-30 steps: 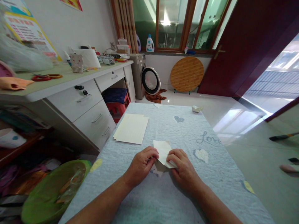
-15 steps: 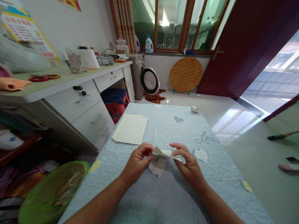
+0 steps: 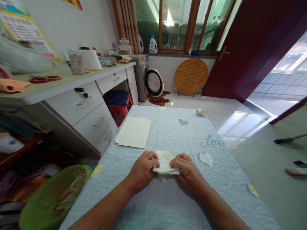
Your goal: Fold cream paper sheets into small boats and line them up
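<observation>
A small folded piece of pale paper (image 3: 165,162) is between my two hands, over the near middle of the cloth-covered table (image 3: 168,134). My left hand (image 3: 145,166) pinches its left edge with thumb and bent fingers. At the right edge, my right hand (image 3: 183,166) grips it, the fingers curled on top and the thumb mostly hidden. A crease runs across the paper, and its near edge is lifted. Beyond my left hand lies a stack of pale paper sheets (image 3: 134,132). A small folded paper piece (image 3: 200,111) sits at the table's far right corner.
To the left stands a white desk (image 3: 79,102) with scissors (image 3: 44,79) on top. A green basket (image 3: 35,204) is beside the table's left edge. Farther back are a washing machine with its door (image 3: 154,83) open and a round wooden board (image 3: 191,76).
Both hands have lowered the paper toward the table and turned it so its face shows more. My right fingers, spread before, now curl onto the paper.
</observation>
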The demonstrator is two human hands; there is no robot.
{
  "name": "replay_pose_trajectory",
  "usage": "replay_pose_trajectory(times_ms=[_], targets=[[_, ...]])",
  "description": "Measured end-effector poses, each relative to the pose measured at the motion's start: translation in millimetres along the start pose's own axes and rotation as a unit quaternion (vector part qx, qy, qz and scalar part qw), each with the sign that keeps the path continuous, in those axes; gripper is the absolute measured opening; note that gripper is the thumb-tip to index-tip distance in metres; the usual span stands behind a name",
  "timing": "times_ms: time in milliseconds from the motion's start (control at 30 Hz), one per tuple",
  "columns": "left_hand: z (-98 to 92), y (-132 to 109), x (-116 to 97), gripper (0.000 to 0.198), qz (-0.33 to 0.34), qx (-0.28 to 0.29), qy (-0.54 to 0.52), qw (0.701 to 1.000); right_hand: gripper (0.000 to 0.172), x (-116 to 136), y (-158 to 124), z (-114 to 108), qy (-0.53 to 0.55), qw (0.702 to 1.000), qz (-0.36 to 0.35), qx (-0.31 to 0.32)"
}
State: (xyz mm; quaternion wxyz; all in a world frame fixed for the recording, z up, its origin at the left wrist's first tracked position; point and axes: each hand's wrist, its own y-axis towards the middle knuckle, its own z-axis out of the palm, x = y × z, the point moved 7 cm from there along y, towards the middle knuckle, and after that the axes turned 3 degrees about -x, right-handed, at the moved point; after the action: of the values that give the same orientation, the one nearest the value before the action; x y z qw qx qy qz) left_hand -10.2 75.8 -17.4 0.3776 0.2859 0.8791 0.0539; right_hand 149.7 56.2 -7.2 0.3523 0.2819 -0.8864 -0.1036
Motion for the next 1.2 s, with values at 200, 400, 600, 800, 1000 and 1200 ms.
replay_pose_trajectory(times_ms=[200, 400, 600, 800, 1000, 1200], targets=[[-0.3, -0.6, 0.3, 0.013, -0.015, 0.055, -0.019, 0.998, 0.014, 0.4, -0.5, 3.7, 0.018, 0.998, 0.029, 0.046], [-1.0, 2.4, 8.1, 0.010, -0.071, 0.044, 0.012, 0.996, 0.018, -20.9, -0.1, 10.0, -0.019, 0.993, 0.117, 0.013], [-1.9, 2.2, 14.7, 0.018, -0.107, 0.005, 0.078, 0.991, 0.029, -34.5, 0.5, 13.2, -0.070, 0.982, 0.174, -0.019], [-0.3, 1.8, 15.0, 0.018, -0.148, 0.007, 0.148, 0.978, 0.032, -37.5, 1.1, 14.0, -0.132, 0.966, 0.220, -0.025], [1.1, 1.7, 11.0, 0.016, -0.168, 0.011, 0.194, 0.967, 0.032, -36.1, 2.3, 12.6, -0.173, 0.955, 0.239, -0.030], [1.0, 1.8, 8.4, 0.010, -0.167, 0.004, 0.222, 0.961, 0.030, -36.5, 2.4, 12.1, -0.173, 0.953, 0.244, -0.037]])
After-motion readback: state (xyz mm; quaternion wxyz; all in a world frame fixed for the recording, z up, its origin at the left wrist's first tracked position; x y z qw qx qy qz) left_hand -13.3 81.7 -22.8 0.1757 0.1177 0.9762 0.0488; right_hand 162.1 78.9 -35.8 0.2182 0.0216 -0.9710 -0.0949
